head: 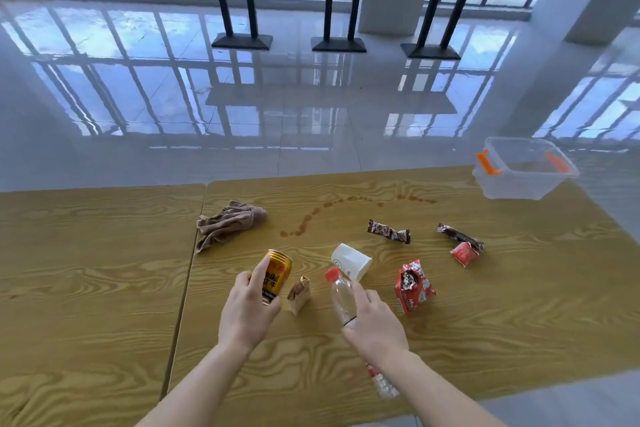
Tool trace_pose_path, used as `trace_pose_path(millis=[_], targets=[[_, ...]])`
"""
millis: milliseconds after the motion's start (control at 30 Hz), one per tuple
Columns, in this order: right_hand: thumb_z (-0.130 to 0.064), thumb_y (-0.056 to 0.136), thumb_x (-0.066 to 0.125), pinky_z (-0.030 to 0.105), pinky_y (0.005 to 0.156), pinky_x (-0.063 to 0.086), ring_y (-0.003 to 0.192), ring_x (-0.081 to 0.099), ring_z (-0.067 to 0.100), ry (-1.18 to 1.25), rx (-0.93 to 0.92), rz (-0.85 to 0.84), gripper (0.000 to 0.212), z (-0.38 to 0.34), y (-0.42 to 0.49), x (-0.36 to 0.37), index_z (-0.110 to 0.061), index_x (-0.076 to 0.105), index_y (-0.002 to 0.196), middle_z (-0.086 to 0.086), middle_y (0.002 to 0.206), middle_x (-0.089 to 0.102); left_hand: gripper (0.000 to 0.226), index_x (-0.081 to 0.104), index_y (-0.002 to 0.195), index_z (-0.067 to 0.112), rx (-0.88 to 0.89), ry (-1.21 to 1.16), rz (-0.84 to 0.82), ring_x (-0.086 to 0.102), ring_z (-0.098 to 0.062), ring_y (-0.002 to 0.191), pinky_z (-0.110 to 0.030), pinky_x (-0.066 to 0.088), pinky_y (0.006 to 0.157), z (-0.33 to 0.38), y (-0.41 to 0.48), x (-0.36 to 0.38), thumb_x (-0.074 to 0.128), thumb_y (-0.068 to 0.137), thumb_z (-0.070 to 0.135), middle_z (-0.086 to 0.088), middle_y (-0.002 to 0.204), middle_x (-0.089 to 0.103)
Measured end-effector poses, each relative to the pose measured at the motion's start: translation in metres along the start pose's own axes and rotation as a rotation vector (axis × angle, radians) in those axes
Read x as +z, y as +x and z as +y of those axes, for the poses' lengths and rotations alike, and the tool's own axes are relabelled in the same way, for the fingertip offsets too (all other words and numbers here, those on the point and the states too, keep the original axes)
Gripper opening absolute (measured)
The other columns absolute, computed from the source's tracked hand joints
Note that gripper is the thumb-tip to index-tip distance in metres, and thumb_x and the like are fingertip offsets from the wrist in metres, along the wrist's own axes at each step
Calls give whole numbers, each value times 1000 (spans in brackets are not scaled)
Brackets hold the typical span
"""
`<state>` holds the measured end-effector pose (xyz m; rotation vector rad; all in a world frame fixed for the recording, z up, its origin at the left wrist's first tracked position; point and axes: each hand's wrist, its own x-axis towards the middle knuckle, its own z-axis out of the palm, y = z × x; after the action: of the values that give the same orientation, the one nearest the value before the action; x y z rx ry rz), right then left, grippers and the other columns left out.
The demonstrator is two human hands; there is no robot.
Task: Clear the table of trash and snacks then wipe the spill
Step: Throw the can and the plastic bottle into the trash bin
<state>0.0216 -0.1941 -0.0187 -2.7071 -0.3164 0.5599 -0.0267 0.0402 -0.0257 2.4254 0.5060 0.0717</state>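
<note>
Our left hand [247, 308] grasps the gold can [277, 279], and its fingers cover the can's lower side. Our right hand [375, 326] grips the clear bottle [341, 298] with a red cap; the palm hides its middle, and the bottom shows again under the wrist. Between them stands a small packet [298, 295] whose print we cannot read. Further out on the surface [104, 270] lie a tipped paper cup [351, 262], a red snack bag [414, 284], the brown spill [311, 218] and the cloth [228, 224]. The clear box [519, 170] sits at the far right corner.
</note>
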Motion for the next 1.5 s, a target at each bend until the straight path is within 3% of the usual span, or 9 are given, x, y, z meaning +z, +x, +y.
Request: trace_pose_path(millis=[267, 367, 500, 800, 1000, 1200, 1267, 1367, 1500], targets=[[-31, 83, 56, 35, 84, 49, 116, 49, 21, 67, 82, 132, 86, 19, -36, -16, -30, 10, 155, 0, 138, 42, 76, 27, 147, 40, 173, 6, -18, 53, -18, 91, -33, 50, 69, 43, -17, 5, 68, 83, 45, 0, 113, 48], [-32, 83, 58, 34, 84, 48, 116, 49, 22, 91, 97, 190, 86, 40, -52, -27, -30, 11, 155, 1, 140, 42, 79, 26, 147, 41, 228, 6, -29, 54, -17, 93, -31, 48, 71, 65, -29, 17, 71, 82, 41, 1, 112, 49], [-33, 83, 61, 33, 83, 47, 115, 50, 22, 131, 112, 266, 87, 85, -84, -41, -28, 13, 155, 1, 139, 43, 82, 25, 147, 40, 284, 11, -61, 53, -18, 91, -31, 46, 70, 104, -57, 45, 72, 79, 31, -2, 113, 50], [-33, 86, 63, 37, 91, 49, 121, 49, 24, 213, 186, 316, 87, 210, -169, -60, -27, 12, 155, 2, 145, 41, 84, 22, 147, 42, 343, -14, -116, 52, -17, 94, -31, 44, 73, 196, -131, 123, 71, 80, 33, -2, 119, 51], [-36, 87, 66, 40, 91, 51, 120, 51, 23, 248, 359, 298, 89, 278, -212, -61, -29, 10, 155, 3, 143, 41, 84, 20, 146, 45, 428, -15, -256, 50, -16, 98, -30, 48, 76, 245, -164, 185, 71, 80, 35, 1, 120, 49], [-39, 87, 66, 27, 76, 43, 115, 55, 20, 261, 531, 340, 88, 329, -238, -52, -29, 10, 155, 1, 146, 42, 82, 20, 147, 43, 560, 2, -431, 50, -15, 102, -30, 47, 79, 280, -179, 239, 69, 82, 37, 3, 121, 47], [-39, 87, 66, 28, 79, 45, 117, 54, 21, 273, 601, 352, 88, 340, -245, -47, -28, 11, 155, 2, 147, 41, 81, 20, 148, 42, 600, 7, -503, 49, -14, 100, -28, 44, 78, 291, -183, 256, 68, 83, 37, 4, 120, 47], [-38, 88, 65, 37, 96, 46, 127, 49, 24, 297, 713, 363, 87, 356, -257, -37, -25, 12, 156, 4, 150, 39, 80, 21, 148, 41, 659, 8, -598, 49, -14, 99, -26, 40, 77, 303, -194, 285, 68, 84, 38, 4, 119, 47], [-38, 89, 67, 42, 97, 49, 128, 50, 26, 373, 830, 364, 90, 386, -269, -12, -26, 9, 157, 5, 151, 37, 81, 19, 147, 41, 723, 43, -664, 51, -13, 106, -27, 48, 82, 305, -211, 330, 68, 84, 41, 5, 127, 46]])
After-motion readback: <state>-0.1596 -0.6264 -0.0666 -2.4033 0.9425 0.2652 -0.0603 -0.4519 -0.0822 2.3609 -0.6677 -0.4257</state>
